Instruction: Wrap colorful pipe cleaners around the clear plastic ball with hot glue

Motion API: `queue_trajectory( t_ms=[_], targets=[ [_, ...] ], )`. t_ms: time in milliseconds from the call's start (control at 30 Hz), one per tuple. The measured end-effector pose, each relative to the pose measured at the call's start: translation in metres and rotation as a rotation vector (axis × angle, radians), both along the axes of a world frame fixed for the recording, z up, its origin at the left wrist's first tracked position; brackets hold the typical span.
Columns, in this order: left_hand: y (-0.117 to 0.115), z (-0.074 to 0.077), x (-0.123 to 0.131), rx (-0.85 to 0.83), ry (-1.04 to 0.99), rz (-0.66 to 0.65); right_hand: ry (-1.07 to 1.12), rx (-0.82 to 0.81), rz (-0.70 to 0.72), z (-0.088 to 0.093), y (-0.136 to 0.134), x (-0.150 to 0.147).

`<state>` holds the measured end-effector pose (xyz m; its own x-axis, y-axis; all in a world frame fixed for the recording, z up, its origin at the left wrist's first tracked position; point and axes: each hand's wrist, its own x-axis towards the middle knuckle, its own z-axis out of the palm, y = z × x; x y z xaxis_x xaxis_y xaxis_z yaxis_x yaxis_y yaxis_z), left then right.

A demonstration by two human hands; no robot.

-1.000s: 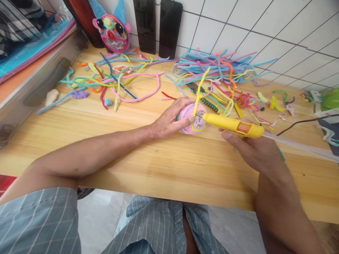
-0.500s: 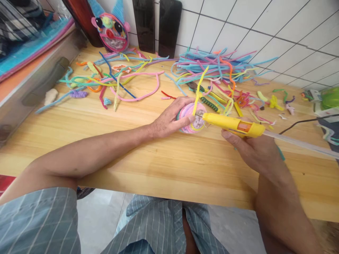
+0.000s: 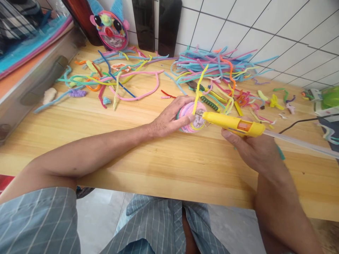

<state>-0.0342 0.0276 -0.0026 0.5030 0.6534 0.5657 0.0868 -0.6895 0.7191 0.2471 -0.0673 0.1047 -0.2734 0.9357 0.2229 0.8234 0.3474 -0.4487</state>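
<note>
My left hand [image 3: 171,118] is wrapped round a small round piece covered in pink and lilac pipe cleaner [image 3: 186,109], with a clear, shiny middle. A yellow pipe cleaner [image 3: 197,92] sticks up from its face, its lower end near my left thumb. In my right hand [image 3: 255,150] is a yellow glue gun [image 3: 230,124], held level and pointing left. The metal nozzle touches or nearly touches the piece beside the yellow pipe cleaner's lower end; I cannot tell which. A long clear glue stick [image 3: 299,141] runs out of the gun's back.
A heap of pipe cleaners [image 3: 206,65] lies by the tiled wall, green-handled pliers [image 3: 209,103] before it. Loose pipe cleaners [image 3: 135,97] spread over the left. A decorated face figure [image 3: 112,33] and two dark phone-like slabs [image 3: 169,26] stand behind. A black cord [image 3: 299,121] crosses at right.
The view has shifted very slightly. Both hands, the glue gun and the round piece keep nearly the same positions.
</note>
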Motion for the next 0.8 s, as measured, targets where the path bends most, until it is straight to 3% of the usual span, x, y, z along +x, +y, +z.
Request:
queue_trajectory(
  t_ms=[133,333,600,800],
  targets=[
    [0.0,0.001,0.001,-0.022,-0.001,0.001,0.004,-0.016,-0.048,0.0,-0.003,0.007],
    [-0.001,0.003,0.001,-0.092,-0.027,0.002,0.023,-0.059,-0.263,-0.016,-0.009,0.038],
    [0.0,0.003,0.001,-0.187,-0.061,0.032,0.155,-0.172,-0.209,-0.016,-0.004,0.032],
    [-0.002,0.003,0.001,-0.245,-0.075,0.054,0.167,-0.132,-0.108,-0.018,0.002,0.024]
  ],
)
